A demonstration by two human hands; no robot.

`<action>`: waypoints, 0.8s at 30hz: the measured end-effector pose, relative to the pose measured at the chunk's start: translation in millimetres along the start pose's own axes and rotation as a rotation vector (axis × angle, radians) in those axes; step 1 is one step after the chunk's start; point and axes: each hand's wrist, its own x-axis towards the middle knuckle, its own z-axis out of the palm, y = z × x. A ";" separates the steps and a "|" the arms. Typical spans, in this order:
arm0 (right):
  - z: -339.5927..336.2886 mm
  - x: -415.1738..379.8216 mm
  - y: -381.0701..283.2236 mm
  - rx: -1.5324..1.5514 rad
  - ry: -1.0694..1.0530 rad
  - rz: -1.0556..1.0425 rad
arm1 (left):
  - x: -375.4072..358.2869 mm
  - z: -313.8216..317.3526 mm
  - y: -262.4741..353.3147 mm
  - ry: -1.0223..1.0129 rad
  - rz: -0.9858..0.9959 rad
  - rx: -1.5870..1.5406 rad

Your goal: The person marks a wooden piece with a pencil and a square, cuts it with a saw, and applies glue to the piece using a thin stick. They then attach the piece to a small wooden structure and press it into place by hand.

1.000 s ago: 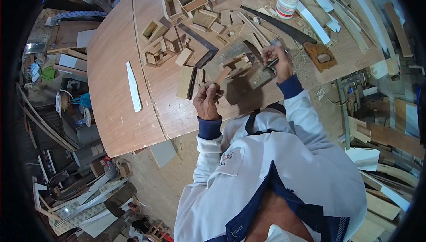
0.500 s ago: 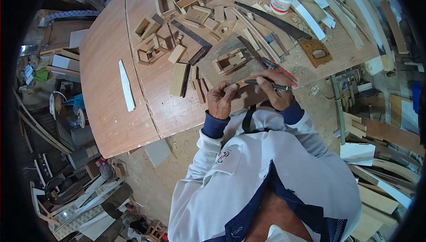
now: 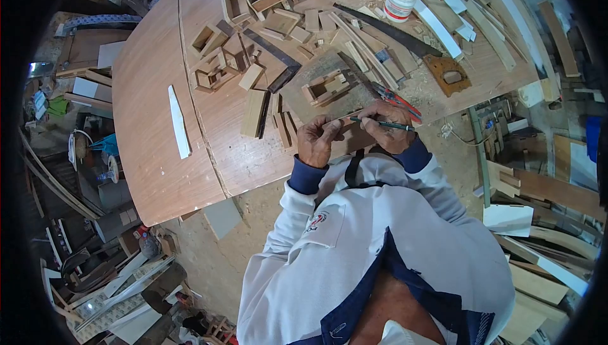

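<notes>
From the head view, I see both hands working just over the worktop's (image 3: 152,111) near edge. The left hand (image 3: 315,144) pinches a thin wood strip (image 3: 346,119) between thumb and fingers, its free end pointing toward the other hand. The right hand (image 3: 387,128) has its fingers closed round a dark pen (image 3: 399,126), tip at the strip; whether it touches, I can't tell.

The strip looks light, dry and stiff, not slippery, though thin enough, I'd judge, to snap if bent hard. Best held flat by one end, thumb on its face, leaving the rest bare.

Farther in from that edge sits a small open wooden box (image 3: 328,88). Red-handled pliers (image 3: 401,101) lie just beyond the right hand, and toward the worktop's right edge rests a handsaw (image 3: 447,76).
</notes>
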 end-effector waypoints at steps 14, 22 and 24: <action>1.6 3.1 7.3 0.015 -0.011 0.012 | 1.8 1.8 4.9 0.016 0.001 0.016; 0.9 4.9 6.7 0.007 -0.016 -0.003 | 4.0 -0.9 2.6 -0.011 0.010 0.033; 0.3 5.4 5.7 0.010 -0.016 -0.021 | 4.6 -1.2 1.2 -0.009 0.007 0.046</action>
